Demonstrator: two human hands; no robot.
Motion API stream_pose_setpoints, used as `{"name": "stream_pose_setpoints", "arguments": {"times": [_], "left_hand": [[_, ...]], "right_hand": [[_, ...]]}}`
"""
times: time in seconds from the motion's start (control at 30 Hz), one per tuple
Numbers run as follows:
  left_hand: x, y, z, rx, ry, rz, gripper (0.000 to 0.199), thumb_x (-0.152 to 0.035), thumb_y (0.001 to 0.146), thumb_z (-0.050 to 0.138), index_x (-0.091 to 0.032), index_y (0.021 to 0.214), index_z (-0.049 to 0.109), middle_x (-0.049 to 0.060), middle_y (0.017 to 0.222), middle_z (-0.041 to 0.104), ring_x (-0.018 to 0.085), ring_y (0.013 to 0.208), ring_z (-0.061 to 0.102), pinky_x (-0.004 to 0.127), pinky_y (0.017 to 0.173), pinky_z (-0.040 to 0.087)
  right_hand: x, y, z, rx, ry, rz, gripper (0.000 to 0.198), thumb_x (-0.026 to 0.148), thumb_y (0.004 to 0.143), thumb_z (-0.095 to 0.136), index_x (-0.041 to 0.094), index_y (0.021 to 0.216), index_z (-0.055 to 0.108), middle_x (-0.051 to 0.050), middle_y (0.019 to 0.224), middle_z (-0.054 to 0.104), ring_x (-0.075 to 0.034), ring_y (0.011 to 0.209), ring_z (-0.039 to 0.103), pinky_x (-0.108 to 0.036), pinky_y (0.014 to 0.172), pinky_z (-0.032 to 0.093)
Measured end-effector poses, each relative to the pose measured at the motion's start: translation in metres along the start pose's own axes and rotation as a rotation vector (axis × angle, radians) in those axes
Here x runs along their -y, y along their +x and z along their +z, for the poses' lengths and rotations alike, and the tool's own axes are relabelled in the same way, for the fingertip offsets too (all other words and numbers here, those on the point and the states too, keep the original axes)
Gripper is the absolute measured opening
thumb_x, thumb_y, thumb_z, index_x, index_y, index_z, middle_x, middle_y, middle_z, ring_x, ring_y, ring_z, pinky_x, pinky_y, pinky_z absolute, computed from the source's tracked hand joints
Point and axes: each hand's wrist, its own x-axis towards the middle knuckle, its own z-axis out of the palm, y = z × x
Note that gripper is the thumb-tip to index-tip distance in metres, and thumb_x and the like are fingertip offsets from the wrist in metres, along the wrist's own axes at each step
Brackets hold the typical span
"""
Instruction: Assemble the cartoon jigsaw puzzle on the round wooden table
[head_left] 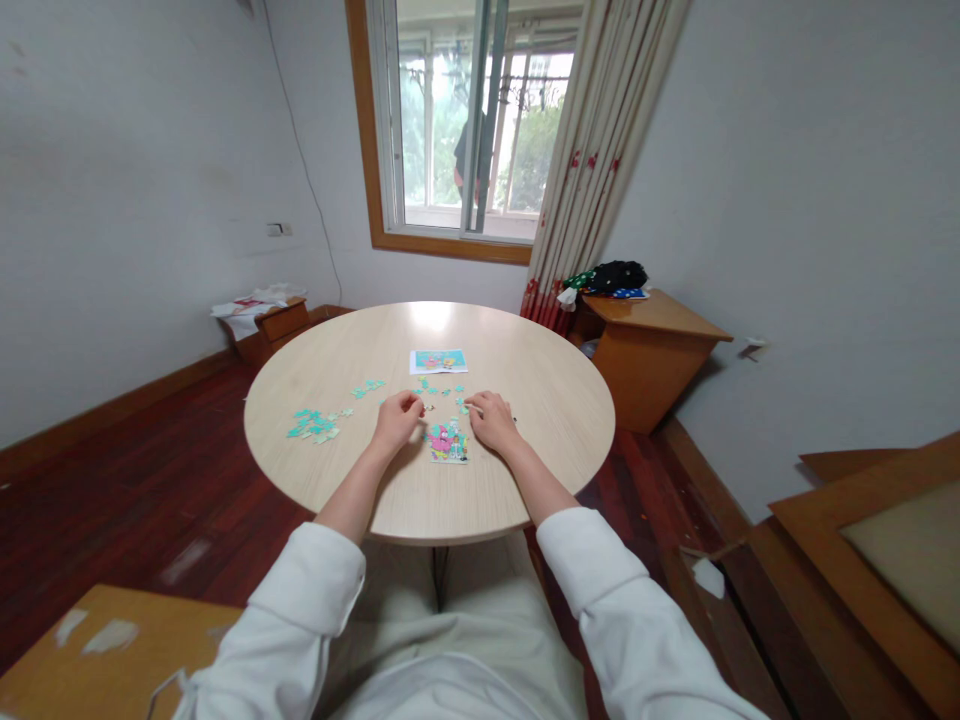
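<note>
Table holds part-done puzzle nr L hand & R hand.

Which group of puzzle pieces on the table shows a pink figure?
The joined block between the left hand and right hand, nearer the viewer. The leftmost pile and the small cluster beyond it look turquoise, not pink.

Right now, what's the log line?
puzzle: partly joined; left hand: at its left, grip unclear; right hand: at its right, grip unclear; sheet: beyond hands; pieces: loose on table
</note>
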Motion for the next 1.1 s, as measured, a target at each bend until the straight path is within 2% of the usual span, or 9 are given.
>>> {"name": "stream_pose_setpoints", "arguments": {"times": [0.1,0.3,0.57,0.63,0.77,0.83,0.97,1.1], "left_hand": [[0.000,0.000,0.001,0.000,-0.011,-0.001,0.014,-0.026,0.065,0.045,-0.018,0.057,0.052,0.000,0.056,0.057,0.014,0.059,0.054,0.025,0.061,0.041],[0.000,-0.001,0.000,-0.003,-0.003,-0.002,0.013,-0.025,0.065,0.046,-0.018,0.057,0.053,0.000,0.057,0.057,0.014,0.059,0.054,0.025,0.061,0.041],[-0.003,-0.002,-0.001,-0.003,-0.007,-0.016,0.013,-0.024,0.065,0.046,-0.018,0.056,0.052,0.000,0.056,0.057,0.014,0.059,0.055,0.026,0.061,0.041],[-0.004,-0.001,-0.001,-0.003,-0.009,-0.016,0.012,-0.024,0.065,0.046,-0.018,0.056,0.053,0.000,0.056,0.058,0.014,0.059,0.055,0.025,0.061,0.041],[-0.002,-0.001,0.000,-0.013,-0.013,-0.005,0.013,-0.024,0.065,0.046,-0.018,0.056,0.053,0.000,0.055,0.057,0.014,0.058,0.054,0.025,0.061,0.041],[-0.001,0.000,0.001,-0.016,-0.020,-0.006,0.013,-0.025,0.064,0.046,-0.018,0.055,0.053,0.000,0.055,0.057,0.014,0.057,0.054,0.025,0.060,0.041],[0.000,0.000,0.001,-0.016,-0.025,-0.005,0.013,-0.025,0.064,0.046,-0.018,0.056,0.053,0.000,0.055,0.057,0.014,0.057,0.054,0.026,0.060,0.041],[0.001,0.000,0.001,-0.013,-0.034,-0.013,0.013,-0.026,0.064,0.046,-0.018,0.056,0.053,0.000,0.055,0.057,0.014,0.058,0.054,0.026,0.060,0.041]], "right_hand": [[0.006,-0.002,-0.002,0.080,-0.098,-0.062,0.030,0.027,0.087,0.044,0.027,0.111,0.062,-0.008,0.124,0.055,-0.023,0.116,0.045,-0.042,0.096,0.031],[0.010,-0.003,-0.004,0.145,-0.138,-0.082,0.031,0.032,0.091,0.039,0.029,0.111,0.063,-0.008,0.125,0.055,-0.021,0.117,0.047,-0.042,0.097,0.026],[0.015,-0.004,-0.009,0.120,-0.077,-0.022,0.034,0.023,0.092,0.034,0.020,0.086,0.067,-0.008,0.112,0.064,-0.019,0.108,0.053,-0.038,0.092,0.026],[0.016,-0.004,-0.009,0.104,-0.084,-0.006,0.031,0.024,0.092,0.035,0.021,0.092,0.067,-0.008,0.113,0.064,-0.019,0.108,0.053,-0.038,0.092,0.027],[0.015,-0.004,-0.008,0.094,-0.122,-0.028,0.034,0.033,0.090,0.041,0.024,0.120,0.055,-0.008,0.132,0.052,-0.021,0.122,0.043,-0.040,0.096,0.025],[0.015,-0.004,-0.007,0.138,-0.150,-0.060,0.036,0.035,0.091,0.039,0.025,0.122,0.054,-0.008,0.135,0.048,-0.021,0.125,0.039,-0.040,0.097,0.025],[0.017,-0.004,-0.009,0.165,-0.151,-0.033,0.037,0.033,0.094,0.030,0.022,0.106,0.063,-0.008,0.127,0.056,-0.019,0.118,0.046,-0.035,0.093,0.027],[0.016,-0.002,-0.011,0.110,-0.146,0.037,0.040,0.030,0.094,0.030,0.018,0.083,0.066,-0.008,0.100,0.067,-0.016,0.095,0.055,-0.027,0.080,0.030]]}}
